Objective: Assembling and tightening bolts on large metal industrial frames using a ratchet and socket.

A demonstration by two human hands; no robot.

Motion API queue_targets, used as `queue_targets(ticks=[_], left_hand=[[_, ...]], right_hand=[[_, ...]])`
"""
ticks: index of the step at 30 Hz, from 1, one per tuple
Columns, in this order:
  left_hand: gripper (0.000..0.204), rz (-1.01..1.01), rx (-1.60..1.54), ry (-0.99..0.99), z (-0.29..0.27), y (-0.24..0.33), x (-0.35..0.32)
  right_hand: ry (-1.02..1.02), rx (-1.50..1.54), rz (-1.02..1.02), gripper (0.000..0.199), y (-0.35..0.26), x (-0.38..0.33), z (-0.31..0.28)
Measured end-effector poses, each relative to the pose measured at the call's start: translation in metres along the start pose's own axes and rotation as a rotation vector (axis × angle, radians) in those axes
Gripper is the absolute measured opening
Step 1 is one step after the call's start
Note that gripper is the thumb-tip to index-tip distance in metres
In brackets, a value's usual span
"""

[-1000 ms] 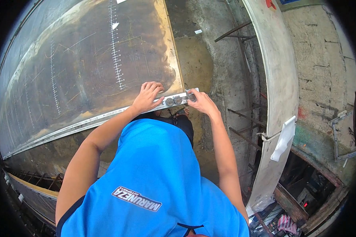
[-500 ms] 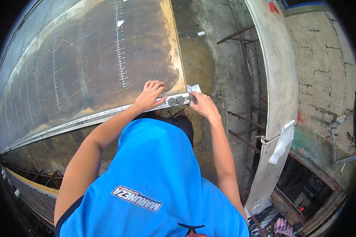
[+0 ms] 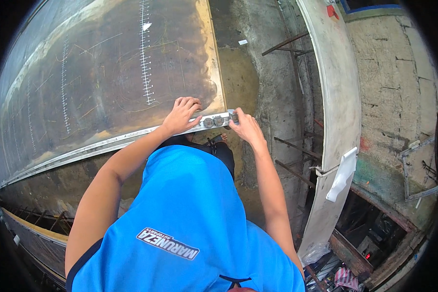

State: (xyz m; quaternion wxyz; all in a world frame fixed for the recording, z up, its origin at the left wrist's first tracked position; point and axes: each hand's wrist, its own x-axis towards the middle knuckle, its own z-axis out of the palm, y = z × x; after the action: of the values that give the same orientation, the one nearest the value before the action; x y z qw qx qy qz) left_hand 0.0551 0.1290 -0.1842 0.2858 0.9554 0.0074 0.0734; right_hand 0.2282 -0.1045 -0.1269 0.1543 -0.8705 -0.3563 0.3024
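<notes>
Pieces (image 3: 218, 120) dark grey, roundish; rail (image 3: 131, 136) whitish; tabletop (image 3: 112, 73) brown, stained

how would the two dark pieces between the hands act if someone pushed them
The two dark pieces look low and broad on the white edge strip, so they'd probably slide rather than tip, unless fixed. Their roundish outlines suggest they might roll on edge. Their dull, solid look hints at heft.
</notes>
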Motion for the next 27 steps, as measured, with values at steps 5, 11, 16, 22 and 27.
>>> queue_targets(ticks=[5,11,16,22,27], left_hand=[[0.030,-0.020,0.003,-0.014,-0.001,0.000,-0.002],[0.031,-0.008,-0.006,-0.016,-0.003,0.002,-0.001],[0.032,-0.002,0.005,-0.018,-0.002,0.000,-0.001],[0.031,0.002,0.018,-0.023,-0.002,0.000,-0.001],[0.031,-0.001,0.004,0.000,-0.002,0.000,-0.002]], right_hand=[[0.026,0.031,-0.054,0.039,-0.010,-0.006,-0.002],[0.032,0.068,-0.093,0.044,0.005,-0.009,0.000],[0.057,0.084,-0.144,0.045,0.009,-0.011,0.001],[0.053,0.100,-0.096,0.043,0.003,-0.007,-0.004],[0.108,0.175,-0.104,0.042,0.008,-0.008,0.007]])
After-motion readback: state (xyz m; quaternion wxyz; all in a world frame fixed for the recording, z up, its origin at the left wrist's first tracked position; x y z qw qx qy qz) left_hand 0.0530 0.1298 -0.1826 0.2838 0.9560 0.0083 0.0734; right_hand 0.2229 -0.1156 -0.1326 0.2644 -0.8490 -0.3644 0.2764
